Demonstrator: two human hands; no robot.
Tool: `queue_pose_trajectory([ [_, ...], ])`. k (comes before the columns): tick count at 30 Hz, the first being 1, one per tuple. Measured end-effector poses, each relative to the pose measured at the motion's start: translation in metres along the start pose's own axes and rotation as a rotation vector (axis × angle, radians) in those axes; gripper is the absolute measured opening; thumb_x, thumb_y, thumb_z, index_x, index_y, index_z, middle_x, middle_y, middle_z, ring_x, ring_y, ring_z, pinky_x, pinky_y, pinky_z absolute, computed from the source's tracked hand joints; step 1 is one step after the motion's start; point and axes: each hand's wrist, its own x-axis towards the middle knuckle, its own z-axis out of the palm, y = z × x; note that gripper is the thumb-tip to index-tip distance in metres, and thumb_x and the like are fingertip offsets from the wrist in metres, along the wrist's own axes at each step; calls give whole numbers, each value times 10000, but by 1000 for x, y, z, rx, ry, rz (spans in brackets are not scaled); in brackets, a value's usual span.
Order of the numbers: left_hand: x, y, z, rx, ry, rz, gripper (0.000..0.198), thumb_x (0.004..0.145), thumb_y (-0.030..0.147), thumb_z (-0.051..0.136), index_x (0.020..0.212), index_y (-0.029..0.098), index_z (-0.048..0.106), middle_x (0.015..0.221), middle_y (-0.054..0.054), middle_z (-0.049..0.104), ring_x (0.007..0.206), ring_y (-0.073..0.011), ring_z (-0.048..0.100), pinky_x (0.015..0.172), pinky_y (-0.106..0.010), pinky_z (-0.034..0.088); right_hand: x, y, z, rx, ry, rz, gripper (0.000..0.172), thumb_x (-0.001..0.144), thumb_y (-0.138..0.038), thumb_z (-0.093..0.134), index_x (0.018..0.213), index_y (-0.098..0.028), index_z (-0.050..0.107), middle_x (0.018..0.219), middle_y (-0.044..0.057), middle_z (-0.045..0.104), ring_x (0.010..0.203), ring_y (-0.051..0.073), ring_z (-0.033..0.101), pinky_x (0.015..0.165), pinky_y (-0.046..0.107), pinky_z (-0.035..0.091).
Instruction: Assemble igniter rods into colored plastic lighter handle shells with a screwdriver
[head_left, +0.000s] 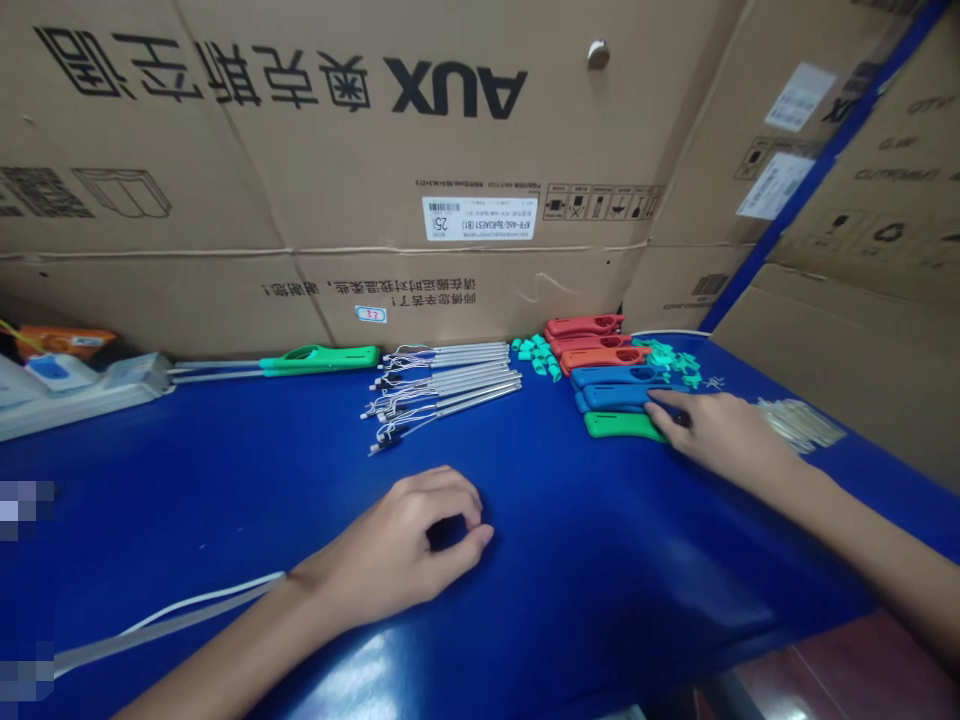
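My left hand point(409, 535) hovers or rests over the blue table near the middle, its fingers curled in a loose ring towards the thumb with nothing visible inside. At the right, my right hand point(716, 430) has thumb and fingers closed on the right end of a green lighter handle point(619, 425); its fingertips cover that end and also lie against a blue lighter handle point(611, 398). Behind these are another blue handle point(619, 375) and several red lighter handles point(589, 328) in a stacked row.
Metal lighter tubes with white wires point(472, 375) lie in a bundle. Around the handles are green caps point(538, 352), small green parts point(679, 362) and clear sticks point(799, 425). Finished-looking green lighters point(322, 358) and a power strip point(120, 385) sit left. Cardboard point(337, 210) walls the back.
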Motion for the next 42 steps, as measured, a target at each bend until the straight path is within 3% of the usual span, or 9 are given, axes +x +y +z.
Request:
queue_pose_trajectory([
  [8, 3, -9, -18, 61, 216, 65, 193, 900, 240, 551, 748, 185, 655, 838, -18, 698, 781, -132, 637, 761, -259, 486, 4, 2, 2, 10, 4, -34, 416, 934, -399, 410, 1120, -196, 721, 748, 114, 747, 669, 316, 702, 531, 352, 464],
  [14, 2, -77, -80, 616, 554, -264, 197, 878, 314, 498, 920, 185, 641, 979, -74, 701, 963, -241, 628, 891, -348, 465, 5, -1, -4, 15, 99, -58, 414, 913, -422, 434, 1042, -167, 733, 619, 117, 706, 577, 332, 670, 482, 364, 437],
  [17, 2, -118, -115, 807, 512, -444, 335, 859, 277, 483, 1143, 128, 579, 1207, -181, 625, 1168, -341, 528, 953, -442, 411, 2, -14, -18, 133, 182, -73, 350, 886, -421, 490, 959, -190, 742, 567, 85, 685, 539, 297, 657, 484, 353, 439],
  [20, 4, -146, -138, 858, 398, -508, 304, 788, 283, 570, 1064, 170, 630, 1115, -169, 676, 1091, -374, 569, 888, -469, 415, -4, -34, -33, 373, 227, -176, 257, 846, -427, 548, 844, -253, 736, 568, 24, 683, 443, 194, 605, 453, 299, 421],
  [26, 10, -162, -146, 923, 264, -496, 163, 797, 244, 535, 881, 208, 670, 912, -108, 730, 962, -315, 635, 879, -428, 390, -11, -71, -53, 596, 289, -331, 244, 851, -417, 546, 784, -258, 719, 576, -9, 671, 448, 142, 565, 462, 271, 422],
  [30, 12, -149, -151, 965, 278, -439, 204, 855, 215, 467, 897, 151, 656, 883, -102, 701, 957, -295, 629, 927, -432, 368, -11, -75, -70, 712, 254, -399, 213, 843, -394, 566, 746, -244, 683, 693, 11, 694, 563, 158, 605, 528, 283, 450],
  [34, 14, -104, -141, 994, 361, -346, 267, 912, 202, 382, 1008, 99, 609, 964, -153, 632, 981, -308, 574, 865, -417, 413, -8, -66, -92, 992, 236, -407, 185, 888, -400, 546, 861, -266, 671, 802, 13, 661, 648, 154, 603, 520, 257, 450],
  [38, 7, -42, -84, 973, 194, 55, 245, 930, 236, 397, 811, 165, 598, 779, -102, 583, 753, -247, 532, 700, -364, 440, 5, -70, -98, 1303, 365, -340, 194, 923, -404, 545, 885, -258, 667, 770, 6, 627, 676, 135, 582, 555, 237, 467],
  [42, -9, 2, -24, 833, -43, 135, 219, 887, 82, 391, 790, 179, 562, 765, -66, 570, 683, -207, 503, 624, -335, 407, 19, -93, -78, 1578, 350, -377, 207, 895, -375, 615, 796, -194, 621, 694, -4, 624, 629, 117, 592, 606, 258, 498],
])
